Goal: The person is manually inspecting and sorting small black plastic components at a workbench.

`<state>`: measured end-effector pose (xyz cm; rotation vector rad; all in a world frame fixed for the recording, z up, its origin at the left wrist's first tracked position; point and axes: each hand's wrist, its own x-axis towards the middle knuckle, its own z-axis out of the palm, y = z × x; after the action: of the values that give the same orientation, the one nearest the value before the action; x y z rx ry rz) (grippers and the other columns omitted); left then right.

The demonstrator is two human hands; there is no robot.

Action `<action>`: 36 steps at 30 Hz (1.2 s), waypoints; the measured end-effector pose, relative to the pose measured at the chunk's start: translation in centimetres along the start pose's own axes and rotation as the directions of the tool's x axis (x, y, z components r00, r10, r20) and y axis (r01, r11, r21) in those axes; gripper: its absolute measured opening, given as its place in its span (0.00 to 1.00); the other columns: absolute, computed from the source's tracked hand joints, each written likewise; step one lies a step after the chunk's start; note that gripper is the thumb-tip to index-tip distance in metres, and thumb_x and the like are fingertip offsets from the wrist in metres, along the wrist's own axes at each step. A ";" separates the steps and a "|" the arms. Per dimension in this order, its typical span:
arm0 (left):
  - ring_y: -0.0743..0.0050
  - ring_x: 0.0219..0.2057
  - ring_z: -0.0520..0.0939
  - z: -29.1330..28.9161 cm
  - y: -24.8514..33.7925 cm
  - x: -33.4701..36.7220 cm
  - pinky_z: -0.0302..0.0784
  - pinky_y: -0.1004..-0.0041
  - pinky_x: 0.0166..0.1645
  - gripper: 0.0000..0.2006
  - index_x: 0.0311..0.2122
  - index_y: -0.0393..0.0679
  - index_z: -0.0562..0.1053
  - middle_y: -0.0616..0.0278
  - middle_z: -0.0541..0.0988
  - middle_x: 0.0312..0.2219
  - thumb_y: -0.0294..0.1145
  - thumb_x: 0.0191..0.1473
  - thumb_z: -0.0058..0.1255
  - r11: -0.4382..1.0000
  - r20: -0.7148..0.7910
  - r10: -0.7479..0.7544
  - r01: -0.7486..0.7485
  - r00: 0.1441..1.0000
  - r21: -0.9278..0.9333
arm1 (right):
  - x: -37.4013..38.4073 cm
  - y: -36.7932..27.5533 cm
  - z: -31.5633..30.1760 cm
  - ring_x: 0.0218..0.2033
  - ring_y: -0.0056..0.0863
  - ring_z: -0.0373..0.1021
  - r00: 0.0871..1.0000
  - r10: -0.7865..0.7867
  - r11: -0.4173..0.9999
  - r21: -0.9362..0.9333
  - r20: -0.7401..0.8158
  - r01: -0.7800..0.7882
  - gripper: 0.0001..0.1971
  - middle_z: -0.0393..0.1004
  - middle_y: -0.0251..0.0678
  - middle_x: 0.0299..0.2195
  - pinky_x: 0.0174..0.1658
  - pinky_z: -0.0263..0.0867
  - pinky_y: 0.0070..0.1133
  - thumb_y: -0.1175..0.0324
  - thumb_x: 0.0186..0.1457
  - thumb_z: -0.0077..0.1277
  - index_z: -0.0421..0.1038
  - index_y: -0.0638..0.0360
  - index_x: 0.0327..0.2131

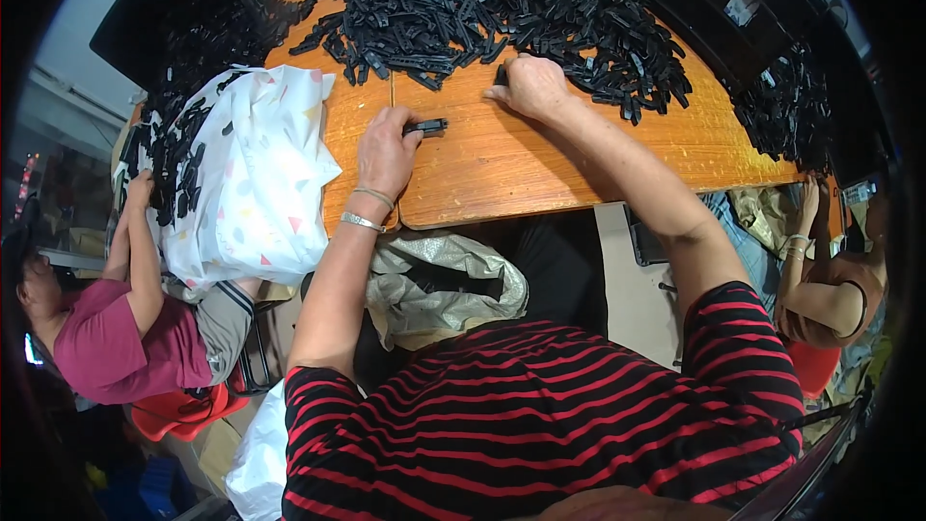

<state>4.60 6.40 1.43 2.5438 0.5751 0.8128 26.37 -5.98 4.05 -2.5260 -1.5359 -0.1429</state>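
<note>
My left hand [388, 147] rests over the near part of the wooden table, its fingers closed on a small black plastic piece [429, 126] that sticks out to the right. Farther off and to the right, my right hand [533, 87] is curled, thumb toward the fingers, around another small dark piece [502, 76], mostly covered by the fingers. Beyond both hands a large heap of slim black plastic pieces [415, 14] spreads along the table, its right part [588, 34] lying close behind my right hand.
The wooden table [463, 178] ends just before my lap, where an open woven sack [444, 280] sits. To the left stands a white patterned plastic bag [256, 174] beside a person [125, 328] handling black pieces. Another person [830, 299] works at the right. Black bins [752, 10] flank the heap.
</note>
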 end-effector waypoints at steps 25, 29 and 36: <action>0.78 0.32 0.80 -1.6 3.4 -1.2 0.79 0.79 0.37 0.11 0.42 0.33 0.69 0.60 0.78 0.33 0.19 0.53 0.51 0.379 0.422 -0.289 0.508 0.859 -0.774 | -5.6 -6.7 -1.7 0.20 0.22 0.69 0.951 -0.162 0.703 0.646 -0.264 0.299 0.10 0.75 0.35 0.27 0.25 0.65 0.21 0.74 0.45 0.59 0.73 0.62 0.34; 0.79 0.31 0.81 -1.8 3.8 -1.6 0.78 0.82 0.36 0.13 0.44 0.32 0.69 0.59 0.78 0.32 0.20 0.53 0.52 0.251 0.418 -0.245 0.474 0.875 -0.844 | -5.7 -6.6 -1.4 0.21 0.24 0.70 0.954 -0.172 0.698 0.653 -0.246 0.295 0.11 0.76 0.37 0.28 0.25 0.66 0.21 0.74 0.45 0.60 0.73 0.62 0.34; 0.78 0.35 0.79 -2.1 4.0 -2.0 0.77 0.81 0.37 0.14 0.45 0.31 0.68 0.57 0.77 0.36 0.20 0.52 0.52 0.373 0.387 -0.271 0.467 0.881 -0.802 | -5.5 -6.8 -2.0 0.22 0.17 0.69 0.975 -0.204 0.601 0.775 -0.091 0.198 0.14 0.76 0.34 0.28 0.25 0.65 0.20 0.72 0.43 0.64 0.72 0.64 0.34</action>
<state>2.83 2.61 4.01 1.3865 0.4536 0.4710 17.82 -8.15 5.75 -1.6459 -1.4372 0.4302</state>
